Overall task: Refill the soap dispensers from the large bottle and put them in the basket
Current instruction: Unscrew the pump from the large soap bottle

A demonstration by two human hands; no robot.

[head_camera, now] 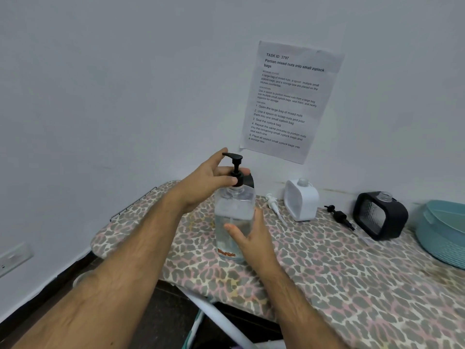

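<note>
A large clear bottle [232, 217] with a black pump [236, 167] stands upright on the leopard-print board [327, 273]. My left hand [208, 180] grips the pump's collar at the bottle's neck. My right hand [251, 235] holds the bottle's right side, fingers wrapped behind it. A white dispenser [300, 200] stands uncapped to the right, its white pump [274, 206] lying beside it. Farther right stands a black dispenser [380, 216], also uncapped, with its black pump [339, 217] lying on the board. A teal basket [442, 235] sits at the right edge.
A printed sheet [289, 102] is taped to the wall behind the board. The board's left end hangs over the dark floor [156, 321]. A white tube [221, 321] runs under the board's front edge. A wall socket [12, 258] is at far left.
</note>
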